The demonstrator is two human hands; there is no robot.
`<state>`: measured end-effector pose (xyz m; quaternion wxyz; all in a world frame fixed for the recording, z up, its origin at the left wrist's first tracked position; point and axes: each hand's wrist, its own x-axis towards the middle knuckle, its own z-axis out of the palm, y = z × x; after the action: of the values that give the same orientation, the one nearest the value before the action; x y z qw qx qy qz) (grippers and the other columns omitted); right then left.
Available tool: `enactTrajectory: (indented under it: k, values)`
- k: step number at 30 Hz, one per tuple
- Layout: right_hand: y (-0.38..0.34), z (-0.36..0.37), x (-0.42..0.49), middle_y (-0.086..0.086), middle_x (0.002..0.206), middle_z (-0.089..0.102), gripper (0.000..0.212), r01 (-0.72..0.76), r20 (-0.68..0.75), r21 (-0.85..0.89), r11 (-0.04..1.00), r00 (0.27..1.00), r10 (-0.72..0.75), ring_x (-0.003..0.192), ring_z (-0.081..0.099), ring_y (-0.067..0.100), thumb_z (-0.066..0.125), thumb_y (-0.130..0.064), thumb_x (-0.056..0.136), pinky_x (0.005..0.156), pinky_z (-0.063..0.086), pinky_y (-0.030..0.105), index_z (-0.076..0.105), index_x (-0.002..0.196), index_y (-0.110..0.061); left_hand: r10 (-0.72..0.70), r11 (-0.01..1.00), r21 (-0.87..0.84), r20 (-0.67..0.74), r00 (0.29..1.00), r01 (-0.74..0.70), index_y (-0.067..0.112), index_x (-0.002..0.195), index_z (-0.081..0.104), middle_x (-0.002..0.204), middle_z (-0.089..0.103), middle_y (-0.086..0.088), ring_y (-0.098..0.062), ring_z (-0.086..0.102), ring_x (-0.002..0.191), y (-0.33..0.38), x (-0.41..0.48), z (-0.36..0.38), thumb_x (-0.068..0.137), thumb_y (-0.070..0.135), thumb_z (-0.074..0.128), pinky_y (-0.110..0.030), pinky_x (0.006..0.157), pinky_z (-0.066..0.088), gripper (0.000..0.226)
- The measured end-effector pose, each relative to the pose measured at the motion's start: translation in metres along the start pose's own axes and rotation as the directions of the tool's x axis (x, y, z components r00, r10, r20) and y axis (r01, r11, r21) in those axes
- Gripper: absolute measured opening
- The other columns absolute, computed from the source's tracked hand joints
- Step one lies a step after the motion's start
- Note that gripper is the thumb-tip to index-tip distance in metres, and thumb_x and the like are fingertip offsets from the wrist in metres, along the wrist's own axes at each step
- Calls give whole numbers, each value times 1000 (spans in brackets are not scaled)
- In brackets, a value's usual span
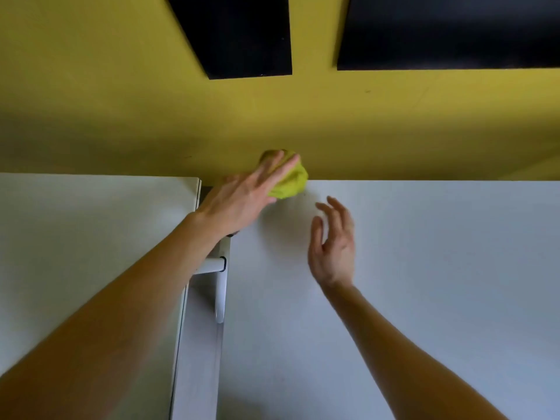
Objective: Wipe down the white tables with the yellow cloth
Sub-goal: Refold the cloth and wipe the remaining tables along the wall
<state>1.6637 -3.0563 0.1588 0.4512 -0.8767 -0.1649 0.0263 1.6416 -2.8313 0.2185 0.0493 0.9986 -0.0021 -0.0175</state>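
A bunched yellow cloth lies at the far left corner of the right white table, against the yellow wall. My left hand lies flat on the cloth with its fingers straight, pressing it down. My right hand hovers over the same table a little to the right of the cloth, fingers spread and relaxed, holding nothing. A second white table stands to the left, under my left forearm.
A narrow gap with white metal frame bars separates the two tables. The yellow wall runs along the far edges. Two black panels hang on it above.
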Motion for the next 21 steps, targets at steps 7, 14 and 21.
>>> enactTrajectory:
  k: [7, 14, 21]
  values:
    - [11, -4, 67, 11, 173, 40, 64, 552, 460, -179, 814, 778, -427, 165, 28, 32, 43, -51, 114, 132, 24, 58, 44, 165, -14, -295, 951, -112, -37, 955, 289, 23, 174, 21, 179, 22, -15, -45, 49, 145, 30, -37, 43, 87, 58, 84, -54, 122, 39, 113]
    - [51, 3, 98, 11, 156, 56, 65, 632, 557, -342, 695, 732, -392, 143, 52, 39, 43, -60, 111, 126, 30, 59, 46, 164, -22, -593, 798, -246, -161, 789, 549, 8, 162, 44, 175, 33, -16, -37, 32, 161, 67, -93, 94, 110, 40, 56, -58, 129, 31, 62]
    - [41, -6, 143, 18, 147, 56, 73, 562, 691, -490, 667, 716, -96, 126, 60, 44, 21, -67, 107, 116, 39, 56, 58, 135, -11, -531, 845, -214, -234, 814, 490, 7, 164, 45, 177, 30, -16, -31, 24, 167, 76, -86, 115, 110, 31, 55, -59, 130, 30, 61]
